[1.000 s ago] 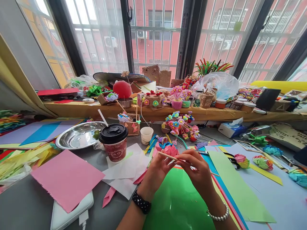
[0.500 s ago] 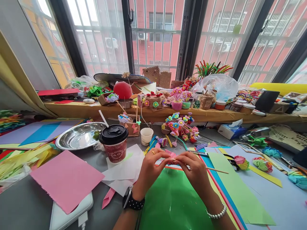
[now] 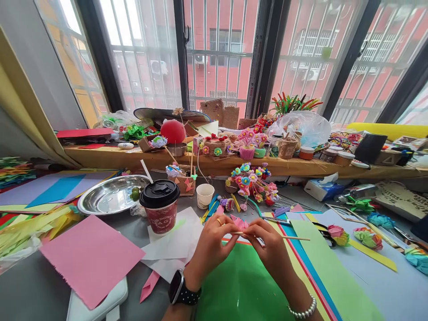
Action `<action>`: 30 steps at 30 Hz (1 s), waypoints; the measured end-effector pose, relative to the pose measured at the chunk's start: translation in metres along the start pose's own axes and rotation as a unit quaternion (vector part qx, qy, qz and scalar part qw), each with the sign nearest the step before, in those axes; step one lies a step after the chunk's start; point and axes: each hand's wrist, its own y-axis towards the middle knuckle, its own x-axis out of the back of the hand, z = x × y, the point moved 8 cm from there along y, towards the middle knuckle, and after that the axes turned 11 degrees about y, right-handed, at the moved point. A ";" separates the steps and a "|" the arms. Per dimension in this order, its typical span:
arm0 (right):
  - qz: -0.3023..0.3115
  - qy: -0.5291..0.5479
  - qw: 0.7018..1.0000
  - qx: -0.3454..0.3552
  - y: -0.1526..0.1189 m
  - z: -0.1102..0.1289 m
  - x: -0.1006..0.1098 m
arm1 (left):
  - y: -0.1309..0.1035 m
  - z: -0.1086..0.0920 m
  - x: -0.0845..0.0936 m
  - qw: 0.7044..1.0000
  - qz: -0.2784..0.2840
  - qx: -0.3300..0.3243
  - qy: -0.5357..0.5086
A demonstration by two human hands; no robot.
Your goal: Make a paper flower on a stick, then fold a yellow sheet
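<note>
Left of green board [image 3: 249, 285]: folded pink piece [image 3: 150, 286], looks ready; pink square sheet [image 3: 92, 258], flat, unfolded. Over board's far part: my left hand [image 3: 214, 240], fingertips seemingly pinched on thin stick [image 3: 297, 238] near its tip; my right hand [image 3: 270, 245] clamped on stick too. Right of board: paper flower [image 3: 337, 235], looks finished. Just past board: pink folded paper [image 3: 239, 221], cannot tell if joined to stick. Work seems midway.

Your workplace is a craft corner by barred windows [image 3: 224, 42]. Coloured paper sheets [image 3: 93, 261], folded paper flowers [image 3: 368, 238] and a bunch of woolly flowers [image 3: 246, 180] crowd your grey table [image 3: 23, 290]. Handmade pieces [image 3: 246, 152] and jars [image 3: 306, 153] line the windowsill [image 3: 110, 157].
</note>
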 end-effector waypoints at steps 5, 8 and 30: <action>-0.002 0.012 1.000 0.000 0.000 0.000 0.001 | -0.001 0.000 -0.002 0.999 0.019 0.005 -0.032; -0.002 0.042 0.999 -0.014 0.000 0.001 0.002 | 0.000 0.004 -0.001 1.000 0.002 0.010 -0.029; 0.061 0.086 0.975 -0.194 -0.004 -0.032 -0.003 | -0.001 -0.009 -0.004 0.997 -0.028 -0.040 0.062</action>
